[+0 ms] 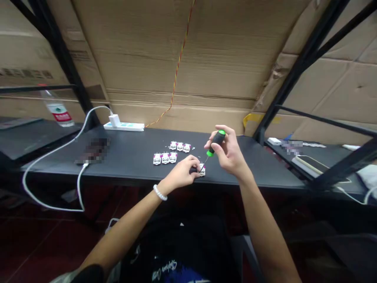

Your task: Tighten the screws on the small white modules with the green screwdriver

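Head view: screwdriver (219, 137) at a small white component (202, 169), near the front edge of the black bench (132, 143).
I see the right hand (229, 154) gripping the green-and-black handle between thumb and fingers, shaft slanting down leftward to the component. I note the left hand (182, 171) closed on the component's left side, thumb and fingertips pinching it. Farther left sit a front row of three similar pieces (165, 158) and a back row of three (180, 146); behind, a white power strip (129, 126).
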Tool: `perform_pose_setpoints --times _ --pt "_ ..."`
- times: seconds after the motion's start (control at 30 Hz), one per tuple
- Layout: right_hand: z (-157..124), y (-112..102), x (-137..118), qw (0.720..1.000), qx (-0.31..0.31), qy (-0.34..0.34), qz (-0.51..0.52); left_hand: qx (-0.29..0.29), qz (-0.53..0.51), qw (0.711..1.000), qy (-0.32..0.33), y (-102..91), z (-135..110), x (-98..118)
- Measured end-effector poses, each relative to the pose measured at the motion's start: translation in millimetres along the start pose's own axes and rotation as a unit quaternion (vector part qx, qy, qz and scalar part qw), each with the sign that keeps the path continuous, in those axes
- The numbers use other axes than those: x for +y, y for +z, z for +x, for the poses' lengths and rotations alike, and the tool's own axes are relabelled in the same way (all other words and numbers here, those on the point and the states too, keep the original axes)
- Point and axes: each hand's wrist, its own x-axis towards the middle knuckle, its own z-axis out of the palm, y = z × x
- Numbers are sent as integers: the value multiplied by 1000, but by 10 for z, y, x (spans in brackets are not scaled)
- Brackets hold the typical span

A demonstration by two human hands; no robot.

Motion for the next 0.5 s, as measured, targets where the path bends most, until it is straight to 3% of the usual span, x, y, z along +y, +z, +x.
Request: perform_pose_setpoints --times 0.3,0.37,0.5 --pt "78 68 4 976 73 -75 -192 4 -6 1000 2 5 -3 6" --pt "70 77 -11 980 61 -78 -174 9 -9 1000 4 8 -5 7" --pt "56 21 -118 998 -41 -26 -36 15 -12 1000 9 19 -4 -2"
